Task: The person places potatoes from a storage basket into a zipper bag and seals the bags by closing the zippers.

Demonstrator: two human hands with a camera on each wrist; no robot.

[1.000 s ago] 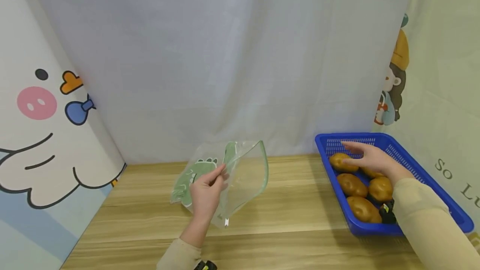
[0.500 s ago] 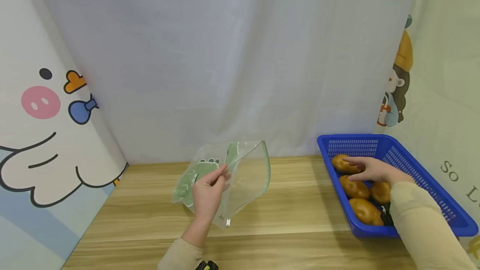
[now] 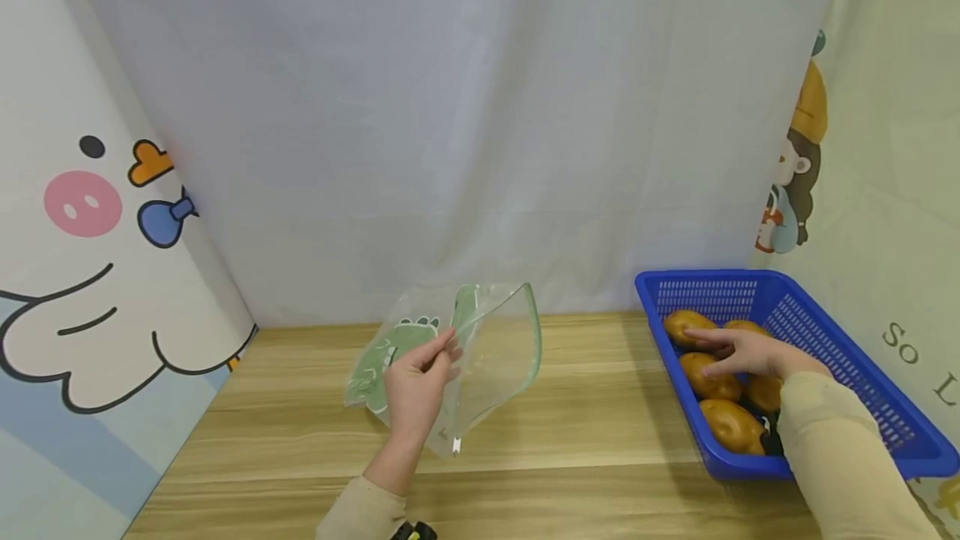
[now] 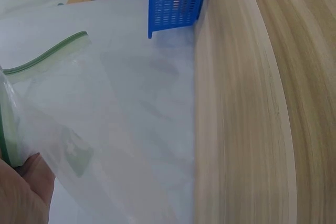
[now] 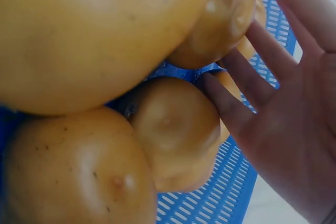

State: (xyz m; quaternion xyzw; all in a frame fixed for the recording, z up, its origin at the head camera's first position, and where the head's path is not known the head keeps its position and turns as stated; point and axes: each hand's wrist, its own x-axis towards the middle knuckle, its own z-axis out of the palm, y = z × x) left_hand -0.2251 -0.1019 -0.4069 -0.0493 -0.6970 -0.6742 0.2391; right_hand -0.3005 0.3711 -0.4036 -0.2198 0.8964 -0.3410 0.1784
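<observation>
1. The left hand (image 3: pixel 415 386) pinches the bag (image 3: pixel 487 369) at its rim between thumb and fingers.
2. The bag, clear with green print, slants over the table (image 3: pixel 585 448), its mouth gaping toward the basket (image 3: pixel 847 352).
3. The right hand (image 3: pixel 753 354) reaches into the basket, fingers spread and closed round none of the potatoes (image 3: pixel 731 426); whether its fingertips touch one cannot be told.
4. The potatoes lie together along the basket's left side.
5. A pale curtain (image 3: pixel 450 123) hangs behind the table.
</observation>
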